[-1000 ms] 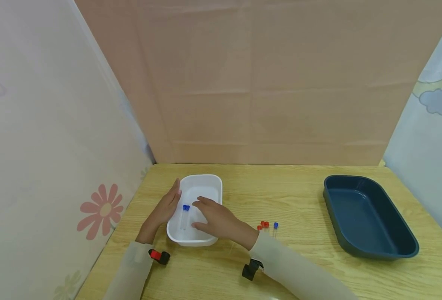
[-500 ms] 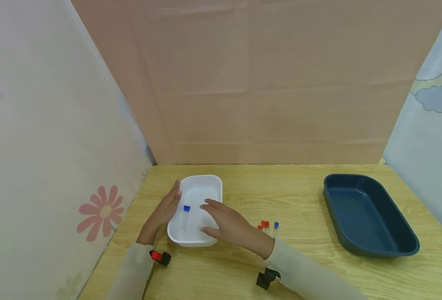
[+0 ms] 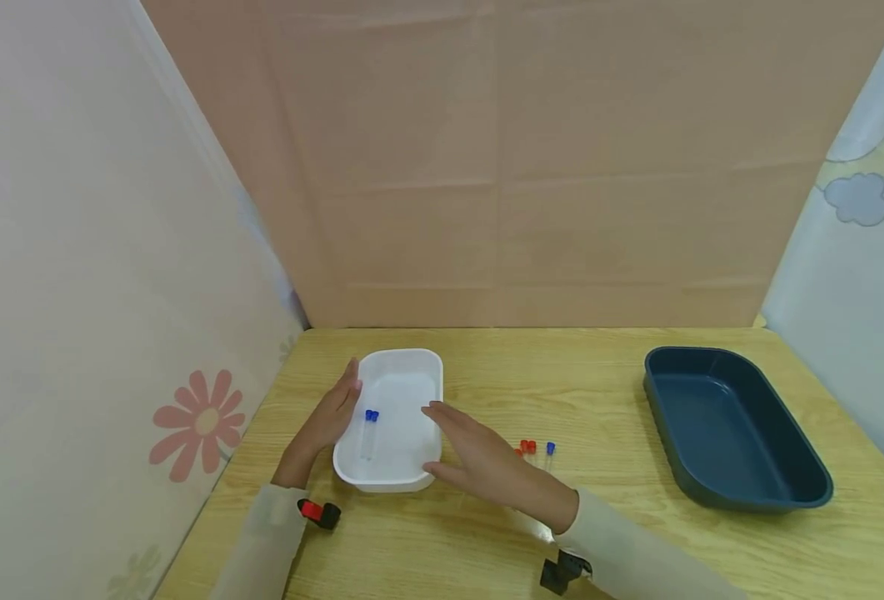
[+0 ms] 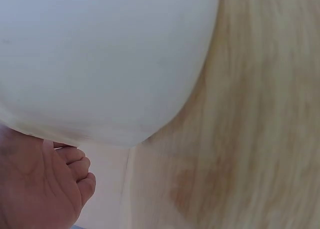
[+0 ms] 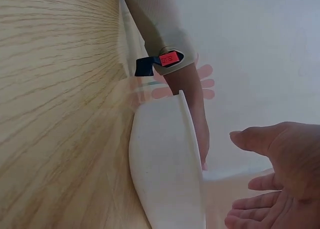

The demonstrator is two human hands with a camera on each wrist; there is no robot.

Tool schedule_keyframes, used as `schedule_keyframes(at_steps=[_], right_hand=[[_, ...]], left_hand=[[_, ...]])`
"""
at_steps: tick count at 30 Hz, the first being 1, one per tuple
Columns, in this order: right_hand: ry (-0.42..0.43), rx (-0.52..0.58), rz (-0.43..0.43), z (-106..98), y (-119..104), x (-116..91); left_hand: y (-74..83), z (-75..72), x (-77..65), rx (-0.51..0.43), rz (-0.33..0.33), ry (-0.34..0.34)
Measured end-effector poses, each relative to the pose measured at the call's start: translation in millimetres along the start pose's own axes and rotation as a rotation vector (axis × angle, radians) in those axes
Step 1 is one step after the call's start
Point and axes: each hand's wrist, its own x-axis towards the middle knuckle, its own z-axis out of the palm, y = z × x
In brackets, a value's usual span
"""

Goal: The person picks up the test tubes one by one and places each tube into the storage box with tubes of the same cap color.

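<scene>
A white rectangular plastic tray (image 3: 404, 379) sits on the wooden table, left of centre. Inside it, toward the left, two clear tubes with blue caps (image 3: 370, 429) lie side by side. My left hand (image 3: 327, 421) rests along the tray's left side, fingers straight beside the rim; the left wrist view shows its palm (image 4: 42, 181) by the tray's outer wall (image 4: 105, 74). My right hand (image 3: 490, 462) is at the tray's right rim, thumb and fingers spread, with nothing between them. In the right wrist view this hand (image 5: 280, 179) is apart from the tray's wall (image 5: 160, 159).
Several red-capped tubes (image 3: 529, 447) and a blue-capped tube (image 3: 550, 448) lie on the table behind my right forearm, which partly hides them. A larger dark blue tray (image 3: 734, 433) stands at the right. A tan panel (image 3: 501, 183) rises along the table's back edge.
My right hand has moved to the right, from over the inside of the white tray to its right rim. The left hand and the tubes have stayed in place.
</scene>
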Motion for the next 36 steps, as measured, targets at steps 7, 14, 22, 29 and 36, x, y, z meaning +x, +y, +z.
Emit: schedule_keyframes(at_steps=[7, 14, 22, 29, 36], right_hand=[[0.054, -0.023, 0.002, 0.2, 7.2, -13.2], [0.082, -0.039, 0.021, -6.7, 12.0, -25.6], [0.103, -0.076, 0.050, -15.1, 20.9, -41.4], [0.104, -0.099, 0.070, -17.2, 36.5, -59.4], [0.103, -0.123, 0.088, -17.9, 47.5, -73.1]], left_hand=[[1.3, -1.0, -0.5, -0.007, -0.002, -0.009], [2.8, -0.8, -0.1, -0.012, -0.013, -0.017], [2.5, -1.5, 0.7, -0.010, 0.009, -0.009], [2.9, -2.6, 0.5, -0.006, 0.024, 0.007], [1.3, -2.1, 0.0, -0.008, 0.007, -0.005]])
